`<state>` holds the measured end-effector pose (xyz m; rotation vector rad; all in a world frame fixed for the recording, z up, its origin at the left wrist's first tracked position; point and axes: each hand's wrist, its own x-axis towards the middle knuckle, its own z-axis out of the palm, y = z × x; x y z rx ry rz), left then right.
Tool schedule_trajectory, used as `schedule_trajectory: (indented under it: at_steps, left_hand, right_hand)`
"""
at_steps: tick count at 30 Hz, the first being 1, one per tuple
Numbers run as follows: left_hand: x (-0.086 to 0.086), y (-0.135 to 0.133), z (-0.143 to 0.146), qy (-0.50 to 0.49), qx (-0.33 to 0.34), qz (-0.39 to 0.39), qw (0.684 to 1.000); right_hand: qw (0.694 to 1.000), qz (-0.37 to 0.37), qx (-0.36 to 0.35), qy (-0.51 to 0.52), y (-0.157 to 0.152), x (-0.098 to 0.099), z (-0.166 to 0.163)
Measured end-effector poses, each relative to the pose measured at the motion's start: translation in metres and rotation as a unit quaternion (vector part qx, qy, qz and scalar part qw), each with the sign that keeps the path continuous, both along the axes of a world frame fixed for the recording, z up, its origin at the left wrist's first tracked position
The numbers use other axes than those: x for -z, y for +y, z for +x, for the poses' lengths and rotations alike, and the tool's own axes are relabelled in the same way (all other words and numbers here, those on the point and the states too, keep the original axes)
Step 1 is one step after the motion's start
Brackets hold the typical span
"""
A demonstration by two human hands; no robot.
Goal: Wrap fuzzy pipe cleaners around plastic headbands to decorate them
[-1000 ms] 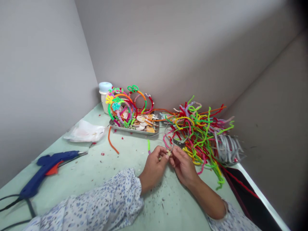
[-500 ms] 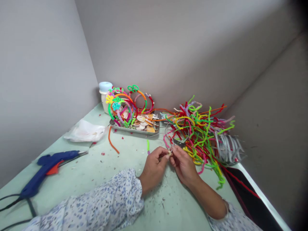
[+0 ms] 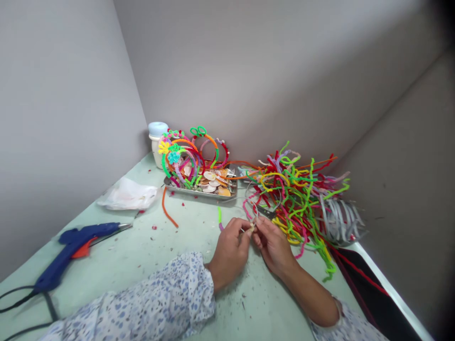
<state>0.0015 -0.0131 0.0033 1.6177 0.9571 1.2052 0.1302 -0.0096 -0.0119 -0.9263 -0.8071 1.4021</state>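
My left hand (image 3: 231, 253) and my right hand (image 3: 274, 242) meet fingertip to fingertip above the table. Between them is a thin whitish wire or cord (image 3: 255, 208), which rises in a small loop from the fingertips. The left thumb and fingers pinch a tiny pale piece (image 3: 252, 228); its kind is too small to make out. The right fingers are closed on the thin wire beside it. Just beyond the hands lie dark-handled pliers or scissors (image 3: 266, 211), partly covered by pipe cleaners.
A metal tray (image 3: 199, 193) holds shells and several pipe-cleaner headbands (image 3: 183, 161). Colourful pipe cleaners (image 3: 295, 189) pile up at right, near a coil of grey bands (image 3: 341, 220). At left are a blue glue gun (image 3: 60, 255), a plastic bag (image 3: 128, 193) and a white jar (image 3: 156, 142).
The view has shifted slightly, so everything sits a little farther right. Both hands keep their pinch, with only slight finger movement.
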Motion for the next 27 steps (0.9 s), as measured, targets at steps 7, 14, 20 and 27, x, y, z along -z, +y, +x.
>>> schedule_trajectory:
  at_steps: [7, 14, 20, 27]
  left_hand:
    - [-0.0005, 0.0002, 0.0001, 0.025, -0.015, 0.021, 0.999]
    - [-0.0063, 0.0, -0.0014, 0.017, -0.012, 0.047, 0.999]
    - [-0.0056, 0.0011, -0.0029, 0.021, -0.003, 0.042, 0.999]
    - [-0.0053, 0.0021, -0.002, 0.017, -0.009, 0.019, 1.0]
  right_hand:
    - [1.0, -0.008, 0.002, 0.014, 0.0001, 0.0005, -0.0004]
    - [1.0, -0.008, -0.001, 0.008, 0.0001, -0.0031, -0.0009]
    - [1.0, -0.008, -0.004, 0.007, 0.0002, -0.0013, 0.001]
    - [1.0, -0.002, -0.002, 0.009, -0.0001, -0.0005, 0.0006]
